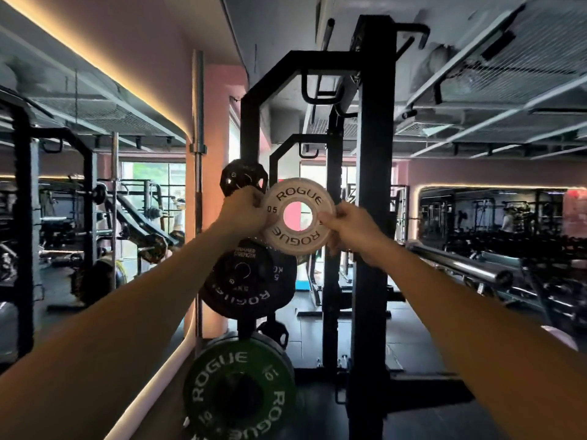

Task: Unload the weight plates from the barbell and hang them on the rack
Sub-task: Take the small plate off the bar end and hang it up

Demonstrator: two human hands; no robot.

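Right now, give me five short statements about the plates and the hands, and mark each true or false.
1. Both hands hold the white plate. True.
2. The white plate already hangs on a rack peg. False: its centre hole is empty and it is held in the air.
3. A green plate hangs lowest on the rack. True.
4. The left hand grips the black plate. False: it grips the white plate's edge.
5. The right hand is empty. False: it holds the white plate's right edge.

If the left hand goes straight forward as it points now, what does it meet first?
Probably the small black plate on the rack, just beyond the left hand gripping the white plate; depth is unclear.
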